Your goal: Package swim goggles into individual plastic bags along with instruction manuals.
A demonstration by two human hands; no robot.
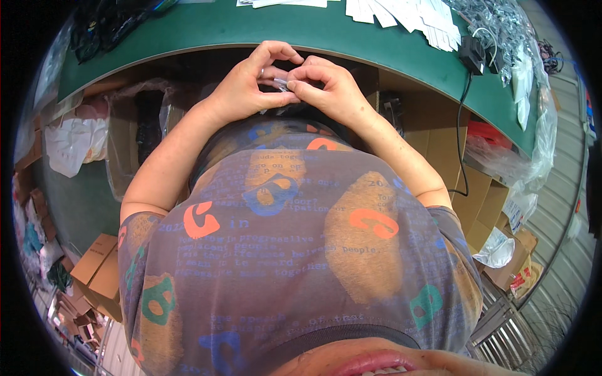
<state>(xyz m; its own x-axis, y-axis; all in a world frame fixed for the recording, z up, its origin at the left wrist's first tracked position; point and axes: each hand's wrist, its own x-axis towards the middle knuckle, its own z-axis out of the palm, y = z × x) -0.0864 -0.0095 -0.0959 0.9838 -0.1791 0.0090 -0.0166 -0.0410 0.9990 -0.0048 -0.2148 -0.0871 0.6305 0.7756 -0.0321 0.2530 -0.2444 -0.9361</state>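
Observation:
Both my hands meet in front of my body, just at the near edge of the green tabletop (207, 30). A small piece of clear plastic (281, 84), perhaps a little bag, is pinched between them. Thumb and fingers of my left hand (249, 81) close on its left side, and a ring shows on one finger. My right hand (331, 86) grips the plastic from the right with thumb and forefinger. Fingers cover most of the piece, so its contents cannot be made out.
White cards (407, 17) lie spread at the table's far side. A black power adapter (471, 55) with a hanging cord sits at the right, beside heaped clear plastic bags (492, 22). Black bundles (100, 28) lie far left. Open cardboard boxes (486, 203) stand below the tabletop.

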